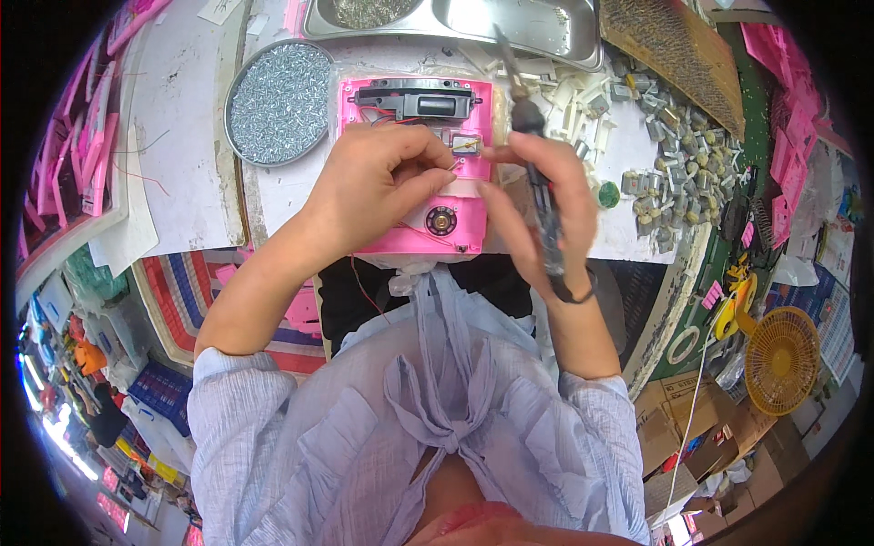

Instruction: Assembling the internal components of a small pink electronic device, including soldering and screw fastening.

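A pink plastic housing (pixel 410 242) lies before me, with a black part (pixel 419 103) across its far end and a round dark disc (pixel 442 220) near its close end. My left hand (pixel 382 177) rests over the housing's left side, finger and thumb pinched on a thin wire (pixel 452 167). Beside those fingertips sits a small metal motor (pixel 465 144). My right hand (pixel 555 182) grips a black-handled tool (pixel 528 118) with a long metal tip, which points up and away. Its index finger and thumb reach toward the housing's right edge.
A round tray (pixel 229 109) of screws stands at the left. Steel trays (pixel 546 36) lie at the back. White plastic parts (pixel 569 100) and several small metal motors (pixel 651 196) are heaped on the right, near a brown board (pixel 674 55). Pink parts (pixel 91 164) fill the far left.
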The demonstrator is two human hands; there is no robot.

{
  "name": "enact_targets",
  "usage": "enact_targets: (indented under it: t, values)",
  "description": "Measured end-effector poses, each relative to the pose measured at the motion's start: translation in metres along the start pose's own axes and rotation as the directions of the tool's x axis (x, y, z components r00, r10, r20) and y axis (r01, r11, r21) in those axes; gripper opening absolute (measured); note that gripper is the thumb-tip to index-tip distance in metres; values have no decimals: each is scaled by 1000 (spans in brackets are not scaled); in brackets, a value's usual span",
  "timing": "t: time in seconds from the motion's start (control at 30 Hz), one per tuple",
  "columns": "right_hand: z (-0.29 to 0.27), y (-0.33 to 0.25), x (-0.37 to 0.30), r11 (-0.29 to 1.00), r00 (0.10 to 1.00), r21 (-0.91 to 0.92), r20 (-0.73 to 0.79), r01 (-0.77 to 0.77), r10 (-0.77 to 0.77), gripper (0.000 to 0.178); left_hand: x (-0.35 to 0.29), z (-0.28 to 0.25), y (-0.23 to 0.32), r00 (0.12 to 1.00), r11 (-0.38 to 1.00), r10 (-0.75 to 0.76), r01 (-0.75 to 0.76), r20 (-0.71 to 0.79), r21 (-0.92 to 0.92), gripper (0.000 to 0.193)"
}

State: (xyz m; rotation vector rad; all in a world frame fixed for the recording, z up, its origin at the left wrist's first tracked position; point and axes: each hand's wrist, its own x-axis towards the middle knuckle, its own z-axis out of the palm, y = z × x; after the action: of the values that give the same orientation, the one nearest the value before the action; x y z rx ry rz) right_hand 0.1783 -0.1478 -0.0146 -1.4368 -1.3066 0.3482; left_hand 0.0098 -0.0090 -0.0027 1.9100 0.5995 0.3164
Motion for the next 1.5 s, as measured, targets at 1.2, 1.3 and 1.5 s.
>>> enact_targets:
  t: [1.2,1.3,1.5]
  values:
    - [-52,-10,-14,989,936,147,350,-27,-26,26,-11,-5,-9,916,868,352,-396,192,300,22]
    - [-50,-9,-14,989,937,144,348,-24,-28,26,-10,-4,-10,917,866,346,-394,199,307,22]
    - [-53,-13,-14,987,935,134,353,-88,35,27,-10,-4,-9,918,868,339,-389,203,309,21]
